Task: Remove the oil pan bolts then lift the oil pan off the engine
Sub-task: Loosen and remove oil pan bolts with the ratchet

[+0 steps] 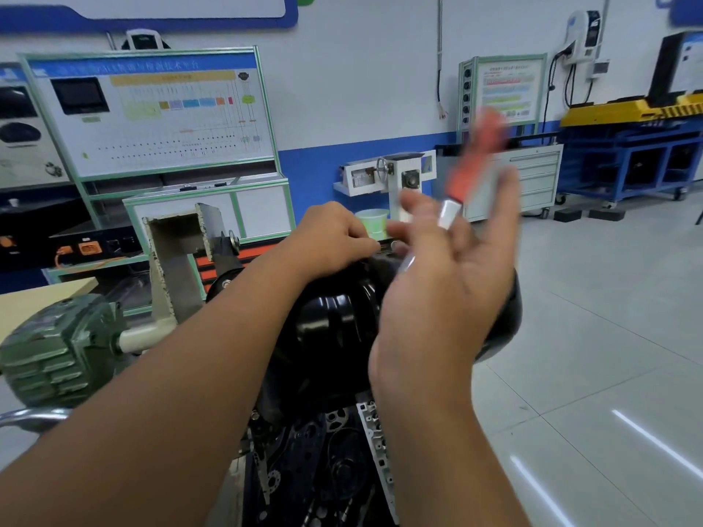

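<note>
Left hand curls its fingers down on the far rim of the glossy, rounded black oil pan; right hand, fingers spread, loosely holds a blurred red-handled metal tool above it.

Grey tiled floor, engine stand w/ engine

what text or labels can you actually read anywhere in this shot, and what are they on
None can be read for certain.
Training board: a blue header line of characters, too blurred to read; the small print under it is too small.
Wall poster: coloured rows of print, too small to read.
Red-handled tool in the right hand: motion-blurred, no marking shows.
Oil pan: no lettering visible.
</note>
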Motion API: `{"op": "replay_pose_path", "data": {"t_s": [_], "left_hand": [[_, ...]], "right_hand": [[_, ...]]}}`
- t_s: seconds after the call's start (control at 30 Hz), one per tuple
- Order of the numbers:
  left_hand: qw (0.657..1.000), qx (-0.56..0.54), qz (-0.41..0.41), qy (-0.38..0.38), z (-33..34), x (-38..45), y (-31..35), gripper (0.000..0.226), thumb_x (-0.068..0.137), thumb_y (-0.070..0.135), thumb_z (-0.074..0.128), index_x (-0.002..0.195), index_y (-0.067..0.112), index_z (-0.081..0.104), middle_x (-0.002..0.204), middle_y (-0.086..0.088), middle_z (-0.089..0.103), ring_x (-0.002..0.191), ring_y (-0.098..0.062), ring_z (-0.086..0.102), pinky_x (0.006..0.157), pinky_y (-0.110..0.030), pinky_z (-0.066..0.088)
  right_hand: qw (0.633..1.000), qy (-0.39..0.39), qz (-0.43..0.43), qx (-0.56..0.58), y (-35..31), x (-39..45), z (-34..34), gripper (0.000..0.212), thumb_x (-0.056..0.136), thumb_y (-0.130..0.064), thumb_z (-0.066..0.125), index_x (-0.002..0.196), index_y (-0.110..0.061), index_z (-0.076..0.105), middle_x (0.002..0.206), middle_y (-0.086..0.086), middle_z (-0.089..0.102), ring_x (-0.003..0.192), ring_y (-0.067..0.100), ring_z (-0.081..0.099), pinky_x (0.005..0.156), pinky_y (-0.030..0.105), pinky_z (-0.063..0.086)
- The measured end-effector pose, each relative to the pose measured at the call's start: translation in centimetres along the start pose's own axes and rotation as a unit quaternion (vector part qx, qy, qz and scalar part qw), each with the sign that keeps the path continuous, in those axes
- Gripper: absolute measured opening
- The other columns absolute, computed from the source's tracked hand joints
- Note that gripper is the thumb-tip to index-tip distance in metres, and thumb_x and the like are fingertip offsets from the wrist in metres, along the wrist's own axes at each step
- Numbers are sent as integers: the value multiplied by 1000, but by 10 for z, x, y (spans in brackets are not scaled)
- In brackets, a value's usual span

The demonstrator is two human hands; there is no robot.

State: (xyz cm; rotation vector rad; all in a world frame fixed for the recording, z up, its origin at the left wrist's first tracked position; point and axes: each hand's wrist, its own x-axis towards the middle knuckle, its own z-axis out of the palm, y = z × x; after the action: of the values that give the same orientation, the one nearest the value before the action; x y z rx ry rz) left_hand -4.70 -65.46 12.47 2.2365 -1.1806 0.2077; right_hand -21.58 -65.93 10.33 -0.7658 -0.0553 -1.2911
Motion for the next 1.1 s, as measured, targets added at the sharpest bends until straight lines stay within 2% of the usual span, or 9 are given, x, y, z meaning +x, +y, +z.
{"op": "replay_pose_path", "data": {"t_s": [0.13,0.27,0.37,0.5,0.6,0.8,0.87,1.0,1.1], "left_hand": [[1000,-16,3,11,3,3,2,44,88,27,74,46,29,61,52,10,56,54,2,50,46,-12,31],[1000,11,-2,5,-2,0,4,24,90,22,66,67,17,61,68,-4,60,67,-12,56,60,-26,37],[999,-37,4,-22,-5,-6,4,8,73,27,74,68,26,67,71,6,67,67,-5,63,66,-23,48],[1000,-8,12,-10,-2,1,2,22,84,30,72,65,18,71,71,-3,63,66,-13,56,64,-27,50],[1000,3,10,12,-1,1,4,25,88,27,73,67,13,75,67,-4,59,57,-8,46,52,-20,37],[998,17,-38,-40,-2,3,-12,21,89,39,66,90,19,67,94,-4,63,87,-20,60,78,-25,49],[999,44,-26,-16,0,5,-14,11,95,26,66,102,18,69,84,5,58,72,-5,55,66,-5,42],[1000,9,9,21,2,6,0,22,87,26,74,70,12,74,67,-5,59,59,-6,49,48,-18,37],[1000,0,-6,24,1,4,1,30,87,23,73,59,13,68,57,1,55,57,-7,48,53,-21,40]], "right_hand": [[992,101,-47,-67,-2,6,-9,72,100,-6,56,159,-42,34,93,-2,79,75,6,72,69,20,57],[952,-241,9,-189,-17,22,-19,68,89,-8,65,142,-50,55,96,38,63,85,53,61,87,65,55],[913,-349,7,-212,-18,21,-24,62,89,-1,66,137,-41,62,89,18,75,82,47,64,91,55,54],[997,-42,0,-67,-7,5,-9,70,96,-1,60,151,-42,45,93,0,79,90,16,74,88,29,59],[991,109,-41,-73,0,2,-6,66,103,-11,55,158,-40,36,89,-7,79,81,6,72,81,25,59],[898,-394,-10,-194,-18,25,-26,54,91,-1,69,135,-32,64,96,12,77,92,22,73,94,36,59],[934,-317,-24,-162,-13,18,-22,60,90,1,69,136,-37,61,96,11,77,95,27,74,91,33,59],[997,58,-23,-37,-2,-2,-5,64,101,-8,58,156,-37,41,94,-1,79,84,19,74,81,30,61],[994,4,-25,-106,-4,8,-12,66,98,-7,59,154,-39,46,86,9,76,75,17,70,74,29,60]]}}
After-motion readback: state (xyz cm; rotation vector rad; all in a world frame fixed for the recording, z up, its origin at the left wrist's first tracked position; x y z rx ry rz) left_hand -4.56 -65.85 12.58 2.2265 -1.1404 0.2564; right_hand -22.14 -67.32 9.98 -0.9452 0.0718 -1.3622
